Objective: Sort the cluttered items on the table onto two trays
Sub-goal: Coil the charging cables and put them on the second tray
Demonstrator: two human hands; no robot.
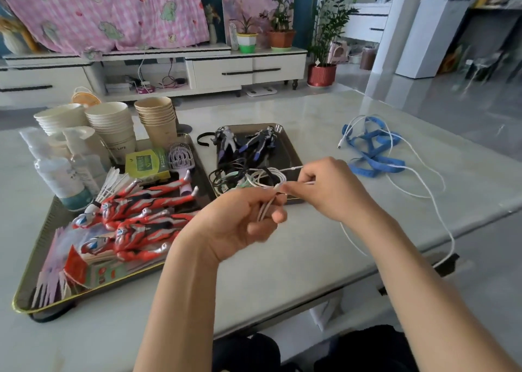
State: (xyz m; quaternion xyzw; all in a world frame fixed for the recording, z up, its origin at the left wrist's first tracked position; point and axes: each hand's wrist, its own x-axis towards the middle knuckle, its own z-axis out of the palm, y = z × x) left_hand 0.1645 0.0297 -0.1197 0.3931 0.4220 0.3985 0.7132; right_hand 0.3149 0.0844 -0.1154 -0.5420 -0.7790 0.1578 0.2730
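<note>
Holding a white cable at centre frame, the left hand curls its fingers round several loops. The right hand, just to the right, pinches one strand between thumb and fingertips. The cable's free length trails right across the table, crossing a blue strap at upper right. Behind the hands, a small tray holds dark figures and cords. At lower left, a large tray holds red figures and cup stacks.

left hand grips looped white cable | right hand pinches it | blue strap on table
</note>
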